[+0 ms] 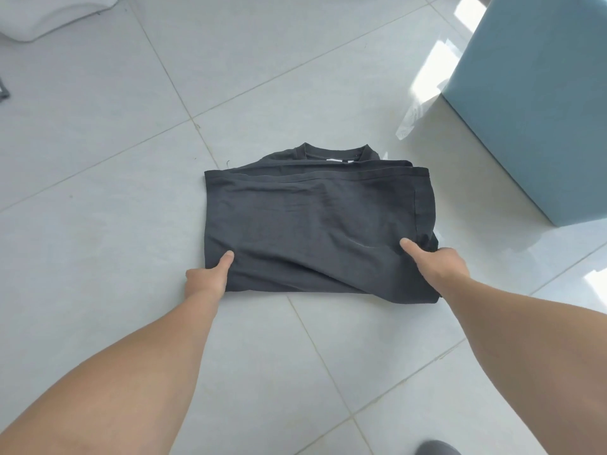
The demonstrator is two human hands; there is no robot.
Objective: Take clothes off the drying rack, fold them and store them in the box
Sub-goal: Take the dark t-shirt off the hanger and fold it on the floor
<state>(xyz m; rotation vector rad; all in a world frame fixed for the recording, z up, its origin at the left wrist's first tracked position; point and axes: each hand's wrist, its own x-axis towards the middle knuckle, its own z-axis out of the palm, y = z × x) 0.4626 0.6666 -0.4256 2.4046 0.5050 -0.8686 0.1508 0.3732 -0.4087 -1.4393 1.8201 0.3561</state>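
A dark grey t-shirt [315, 221] lies folded on the pale tiled floor, its collar at the far edge. My left hand [207, 274] grips its near left corner, thumb on top and fingers hidden under the cloth. My right hand [437, 264] grips the near right corner the same way, thumb lying on the fabric. The light blue box [542, 103] stands to the right, its side wall in view and its opening out of frame.
The tiled floor [131, 192] spreads all around the shirt. White cloth [42, 18] lies at the top left corner. A clear plastic scrap [410, 119] sits by the box's near corner. A dark rack foot [3, 90] shows at the left edge.
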